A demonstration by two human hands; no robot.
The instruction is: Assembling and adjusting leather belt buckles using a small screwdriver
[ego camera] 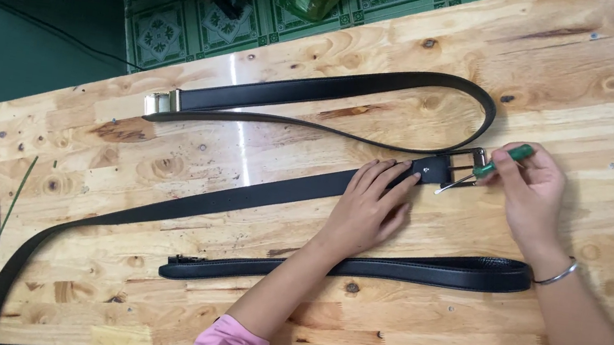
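while the left hand [368, 205] lies flat and open on the belt [239, 199], fingertips just short of the buckle [448, 168], the right hand [530, 188] is closed round a green-handled tool [502, 160] whose tip seems to touch the buckle, though that is too small to be sure. belt and strap run down-left from the buckle across the counter [607, 87], so the buckle sits between the hands, the tool entering from its right. a looped second belt [334, 92] lies beyond, a third belt [358, 268] under both forearms, neither in the way.
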